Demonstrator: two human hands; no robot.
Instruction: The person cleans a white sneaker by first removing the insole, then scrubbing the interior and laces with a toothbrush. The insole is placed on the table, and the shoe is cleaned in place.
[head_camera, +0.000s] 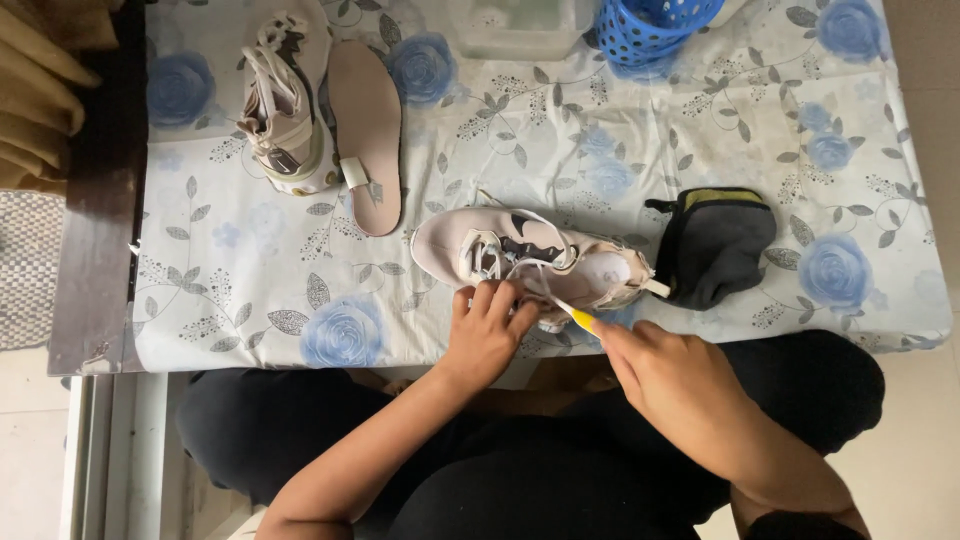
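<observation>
We are mid-scrub: our left hand (487, 335) clamps the pale sneaker (530, 262) at the table's (700, 120) near edge, while our right hand's (668, 372) fingers pinch a yellow-handled brush (572, 312) at its side. Working further along calls for a steady hold.

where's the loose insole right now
In the head view the pink insole lies flat at the upper left of the table, right beside the upright shoe, apart from both hands.
</observation>
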